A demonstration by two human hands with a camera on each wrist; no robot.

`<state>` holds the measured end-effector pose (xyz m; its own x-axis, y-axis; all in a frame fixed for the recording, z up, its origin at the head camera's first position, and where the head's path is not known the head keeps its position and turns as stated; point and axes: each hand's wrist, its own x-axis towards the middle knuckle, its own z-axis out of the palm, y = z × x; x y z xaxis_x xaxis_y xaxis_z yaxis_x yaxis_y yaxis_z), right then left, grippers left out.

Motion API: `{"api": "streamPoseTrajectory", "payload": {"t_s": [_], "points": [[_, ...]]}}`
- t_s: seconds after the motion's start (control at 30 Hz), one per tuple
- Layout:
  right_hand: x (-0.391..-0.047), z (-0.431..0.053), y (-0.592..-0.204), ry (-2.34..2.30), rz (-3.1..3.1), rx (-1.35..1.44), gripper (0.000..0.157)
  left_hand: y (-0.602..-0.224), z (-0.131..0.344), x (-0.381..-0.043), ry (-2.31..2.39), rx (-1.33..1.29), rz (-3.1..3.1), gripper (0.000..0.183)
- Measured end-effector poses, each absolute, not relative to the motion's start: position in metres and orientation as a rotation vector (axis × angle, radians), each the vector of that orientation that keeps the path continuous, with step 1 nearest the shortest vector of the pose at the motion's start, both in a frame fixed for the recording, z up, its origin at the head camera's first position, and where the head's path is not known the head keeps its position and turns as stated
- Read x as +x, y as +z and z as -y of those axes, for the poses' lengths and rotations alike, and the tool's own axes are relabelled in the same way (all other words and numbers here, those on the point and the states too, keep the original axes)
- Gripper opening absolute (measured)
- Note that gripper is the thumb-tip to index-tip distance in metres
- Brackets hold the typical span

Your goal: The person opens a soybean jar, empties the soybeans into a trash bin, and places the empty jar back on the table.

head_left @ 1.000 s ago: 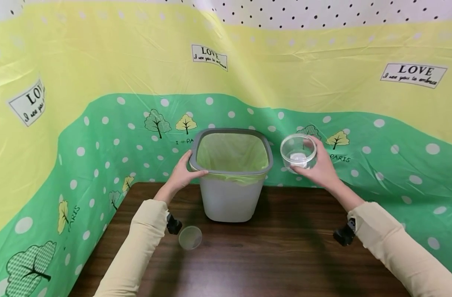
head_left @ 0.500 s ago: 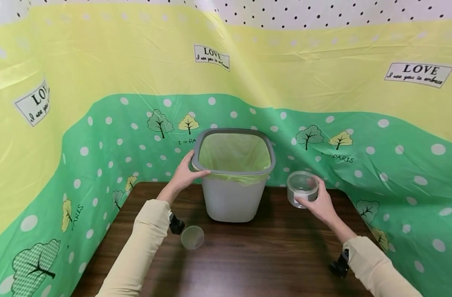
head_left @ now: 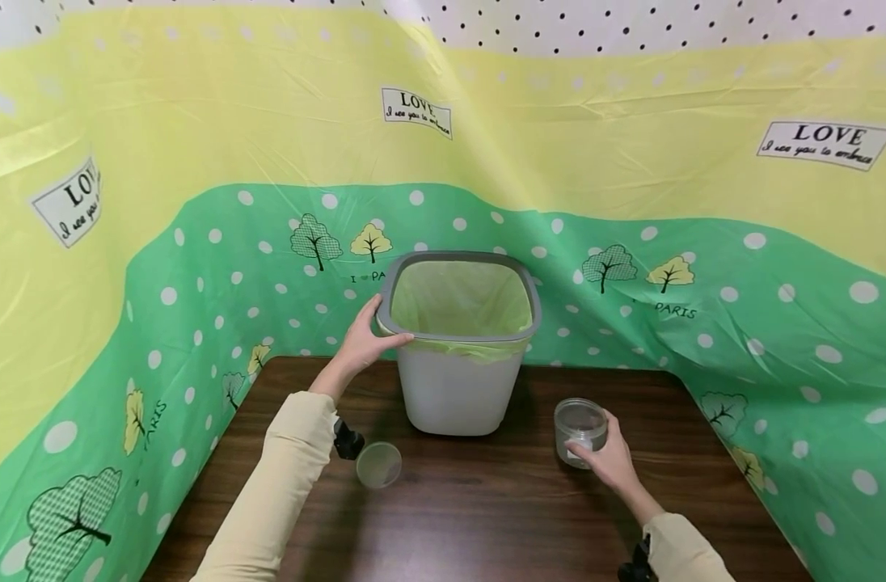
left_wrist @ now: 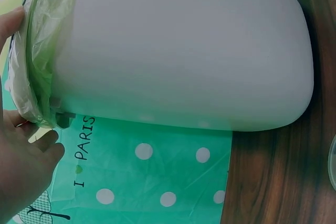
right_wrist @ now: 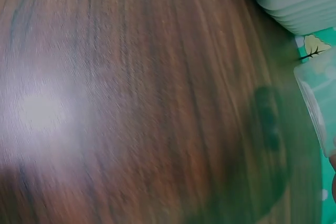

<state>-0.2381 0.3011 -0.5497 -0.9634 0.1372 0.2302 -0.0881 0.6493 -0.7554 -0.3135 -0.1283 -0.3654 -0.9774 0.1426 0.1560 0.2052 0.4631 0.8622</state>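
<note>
A pale grey trash bin (head_left: 457,388) with a darker grey rim stands near the table's back, lined with a thin green bag (head_left: 461,303). My left hand (head_left: 359,343) grips the rim's left corner, thumb along the front and fingers at the side. The left wrist view shows this hand (left_wrist: 26,161) beside the folded bag edge (left_wrist: 44,40). To the right of the bin, my right hand (head_left: 612,465) holds a clear round jar (head_left: 578,420) low over the table, upright and open at the top, a white label on its side. The right wrist view catches only part of the jar (right_wrist: 314,103).
A clear round lid (head_left: 379,465) lies flat on the dark wooden table (head_left: 479,509), front-left of the bin. Behind and to the sides hangs a patterned green and yellow curtain (head_left: 305,145), close behind the bin.
My right hand has lowered the jar from beside the bin's rim to low over the table and a little toward me. The left hand stays at the bin's rim.
</note>
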Motion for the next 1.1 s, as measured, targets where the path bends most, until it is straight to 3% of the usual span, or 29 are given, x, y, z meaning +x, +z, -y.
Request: {"api": "streamPoseTrajectory", "payload": {"t_s": [1.1], "points": [[-0.215, -0.289, -0.592, 1.340, 2.525, -0.220, 0.091, -0.367, 0.127, -0.312, -1.628, -0.306, 2.608, 0.096]]}}
